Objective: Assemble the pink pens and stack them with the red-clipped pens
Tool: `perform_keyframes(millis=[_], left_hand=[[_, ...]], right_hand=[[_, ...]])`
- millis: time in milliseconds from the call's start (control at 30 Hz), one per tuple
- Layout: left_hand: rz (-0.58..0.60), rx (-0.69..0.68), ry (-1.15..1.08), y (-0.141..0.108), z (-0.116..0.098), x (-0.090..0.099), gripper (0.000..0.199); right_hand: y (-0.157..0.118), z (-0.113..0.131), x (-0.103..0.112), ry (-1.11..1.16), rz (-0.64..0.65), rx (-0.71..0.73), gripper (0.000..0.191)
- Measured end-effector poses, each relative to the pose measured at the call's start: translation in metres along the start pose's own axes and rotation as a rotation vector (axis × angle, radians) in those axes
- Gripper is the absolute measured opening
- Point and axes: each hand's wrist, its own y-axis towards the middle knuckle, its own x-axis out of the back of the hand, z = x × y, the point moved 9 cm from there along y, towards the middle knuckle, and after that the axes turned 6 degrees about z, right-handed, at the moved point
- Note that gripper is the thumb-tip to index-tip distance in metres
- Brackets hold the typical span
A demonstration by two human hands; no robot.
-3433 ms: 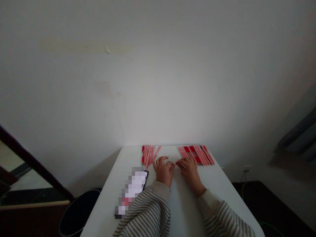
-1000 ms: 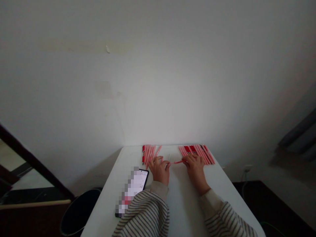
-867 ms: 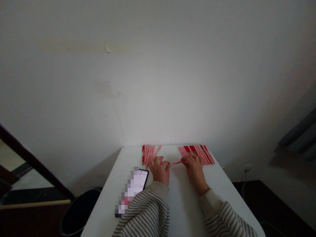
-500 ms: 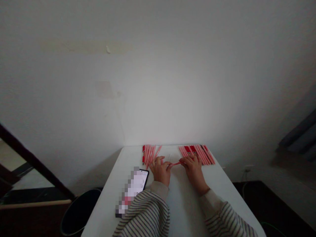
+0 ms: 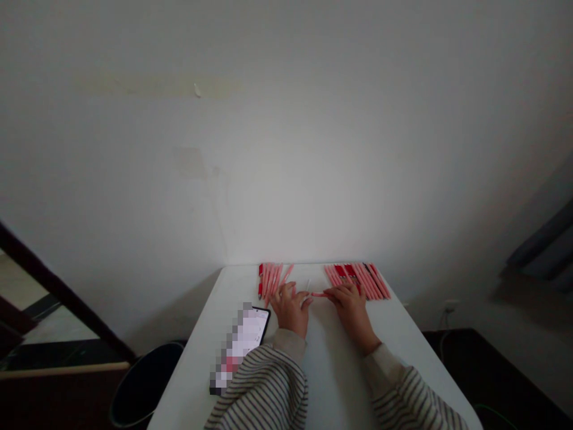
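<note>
A pink pen [image 5: 318,294] lies crosswise between my two hands, low over the white table. Its right end is pinched in the fingers of my right hand [image 5: 353,310], which is closed on it. My left hand [image 5: 292,312] is at the pen's other end, fingers bent and thumb close to the tip. What its fingertips hold is too small to make out. Just beyond them a thin white rod [image 5: 308,285] points toward the wall. A pink piece [image 5: 293,291] shows by the left fingers. Beside my left hand is a row of pink pens [image 5: 271,278]; my right hand partly covers another row [image 5: 371,280].
A phone [image 5: 244,343] with a lit, partly blurred screen lies left on the white table [image 5: 326,382], by my striped sleeve. The wall [image 5: 286,149] rises at the table's back edge. A dark bin [image 5: 147,382] stands on the floor at left.
My left thumb and fingertips have come away from the pen's left end, which now shows bare. The right hand keeps its hold, nearly in place.
</note>
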Motion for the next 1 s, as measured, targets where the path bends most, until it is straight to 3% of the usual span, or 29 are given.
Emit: perform_keyframes(millis=[300,600,800,1000], left_hand=[[0.023,0.054,0.103,-0.001,0.003,0.002,0.011],[0.039,0.061,0.157,-0.003,0.003,0.001,0.015],[0.052,0.066,0.159,-0.004,0.003,-0.001,0.01],[0.05,0.076,0.188,-0.004,0.002,0.0,0.011]], right_hand=[[0.001,-0.018,-0.002,0.127,-0.091,-0.075,0.036],[0.001,-0.023,-0.003,0.245,-0.065,-0.124,0.038],[0.0,-0.016,0.003,0.158,-0.102,-0.098,0.035],[-0.001,-0.002,-0.002,0.009,-0.02,-0.02,0.023]])
